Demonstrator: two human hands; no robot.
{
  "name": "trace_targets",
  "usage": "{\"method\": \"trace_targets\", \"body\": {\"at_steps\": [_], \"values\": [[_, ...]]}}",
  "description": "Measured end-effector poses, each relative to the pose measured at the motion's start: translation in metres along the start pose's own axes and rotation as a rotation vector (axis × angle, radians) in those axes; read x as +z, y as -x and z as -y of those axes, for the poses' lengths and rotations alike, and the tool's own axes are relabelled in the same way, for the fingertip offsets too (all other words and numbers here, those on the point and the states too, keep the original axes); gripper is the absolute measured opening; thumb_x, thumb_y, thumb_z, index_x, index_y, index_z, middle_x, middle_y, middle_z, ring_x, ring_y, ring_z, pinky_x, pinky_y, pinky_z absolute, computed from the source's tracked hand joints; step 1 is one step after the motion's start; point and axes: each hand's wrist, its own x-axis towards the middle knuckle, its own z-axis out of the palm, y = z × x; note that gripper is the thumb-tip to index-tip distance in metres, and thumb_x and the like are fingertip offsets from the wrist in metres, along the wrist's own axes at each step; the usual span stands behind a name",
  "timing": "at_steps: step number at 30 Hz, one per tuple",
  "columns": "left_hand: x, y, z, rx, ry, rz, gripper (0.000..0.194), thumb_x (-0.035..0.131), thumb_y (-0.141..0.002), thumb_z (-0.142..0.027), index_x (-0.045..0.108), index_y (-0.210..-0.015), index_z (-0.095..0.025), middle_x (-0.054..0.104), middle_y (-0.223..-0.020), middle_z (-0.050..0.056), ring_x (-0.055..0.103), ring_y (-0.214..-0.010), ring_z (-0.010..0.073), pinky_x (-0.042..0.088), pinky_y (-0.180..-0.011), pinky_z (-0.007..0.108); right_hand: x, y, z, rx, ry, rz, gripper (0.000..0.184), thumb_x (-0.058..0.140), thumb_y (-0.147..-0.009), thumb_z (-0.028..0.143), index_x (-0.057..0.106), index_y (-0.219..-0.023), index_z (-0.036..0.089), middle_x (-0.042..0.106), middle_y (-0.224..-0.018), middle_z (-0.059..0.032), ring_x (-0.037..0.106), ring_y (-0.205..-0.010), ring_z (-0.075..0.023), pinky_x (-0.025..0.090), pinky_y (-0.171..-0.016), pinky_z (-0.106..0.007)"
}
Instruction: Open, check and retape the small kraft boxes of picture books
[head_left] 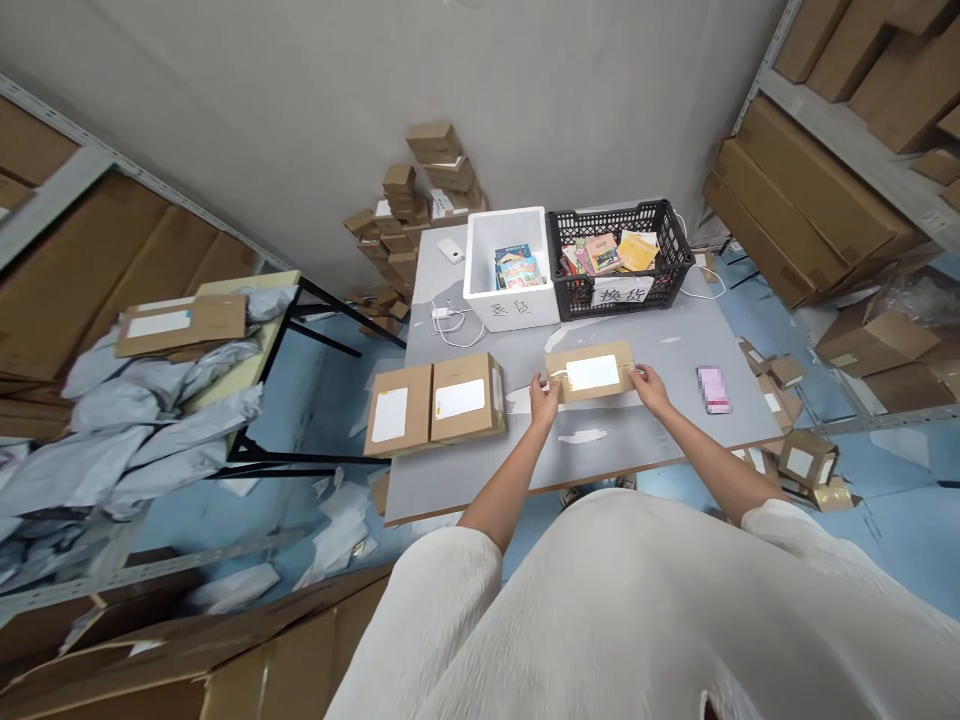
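Observation:
A flat brown cardboard box [559, 365] with a white label lies on the grey table [525, 455] in front of me. At its left end my left hand [544, 400] grips the edge, fingers closed on the cardboard. My right hand [649, 387] pinches the box's right end. Left of it, two cardboard boxes [420, 375] with white labels sit side by side at the table's left edge. A phone [714, 390] with a pink screen lies to the right of my right hand.
Behind stand a white foam box [517, 312] and a black crate [626, 300], both holding books. A white cable [457, 335] and a white device [451, 250] lie at the back left. Cardboard boxes [442, 180] are piled by the wall; grey parcels [120, 410] cover a left-hand table.

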Motion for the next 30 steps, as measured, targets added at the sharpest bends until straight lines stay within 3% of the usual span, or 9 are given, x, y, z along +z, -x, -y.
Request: {"method": "trace_targets", "body": {"at_steps": [5,9,14,19,25,30], "values": [[0.005,0.004,0.022,-0.002,-0.133,0.045,0.065,0.062,-0.103,-0.051,0.049,-0.160,-0.023,0.067,-0.145,0.014,0.068,-0.128,0.0258,0.053,-0.109,0.036,0.001,0.007,-0.023,-0.026,0.173,0.008,0.049,0.061,-0.095,0.063,0.080,-0.113,0.022,0.080,-0.107,-0.0114,0.073,-0.104,-0.0310,0.058,-0.098,-0.043],[0.006,0.009,0.039,0.012,-0.128,0.079,0.059,0.069,-0.098,-0.050,0.061,-0.148,-0.021,0.070,-0.140,0.014,0.072,-0.116,0.0246,0.056,-0.103,0.036,0.001,0.011,-0.044,0.018,0.118,0.012,0.040,0.068,-0.089,0.061,0.080,-0.098,0.023,0.079,-0.092,-0.0077,0.074,-0.093,-0.0290,0.060,-0.090,-0.041],[0.007,0.008,0.041,0.029,-0.034,0.087,0.059,0.071,-0.097,-0.043,0.060,-0.149,-0.020,0.071,-0.140,0.015,0.070,-0.122,0.0246,0.058,-0.105,0.038,0.012,0.008,-0.043,-0.001,0.063,-0.049,0.042,0.067,-0.087,0.048,0.076,-0.119,0.022,0.080,-0.116,-0.0099,0.075,-0.106,-0.0273,0.060,-0.100,-0.043],[0.007,0.007,0.034,0.064,0.004,0.124,0.061,0.070,-0.097,-0.038,0.055,-0.155,-0.022,0.064,-0.155,0.015,0.065,-0.138,0.0245,0.055,-0.113,0.038,0.024,0.011,-0.035,-0.087,-0.012,-0.087,0.055,0.061,-0.088,0.039,0.068,-0.138,0.015,0.070,-0.143,-0.0180,0.075,-0.111,-0.0259,0.058,-0.107,-0.043],[0.006,0.017,0.031,0.040,0.118,0.194,0.063,0.067,-0.099,-0.036,0.051,-0.158,-0.021,0.068,-0.153,0.015,0.067,-0.137,0.0246,0.055,-0.114,0.039,0.019,0.017,-0.032,-0.073,-0.098,0.016,0.059,0.059,-0.090,0.036,0.064,-0.146,0.016,0.072,-0.142,-0.0162,0.074,-0.116,-0.0266,0.059,-0.107,-0.042],[-0.001,0.025,0.029,-0.095,0.143,0.215,0.073,0.068,-0.099,-0.038,0.044,-0.166,-0.022,0.071,-0.149,0.015,0.070,-0.133,0.0275,0.055,-0.112,0.041,0.012,0.020,-0.019,-0.027,0.057,0.074,0.068,0.062,-0.091,0.035,0.058,-0.158,0.022,0.073,-0.143,-0.0133,0.072,-0.120,-0.0297,0.056,-0.111,-0.044]]}}
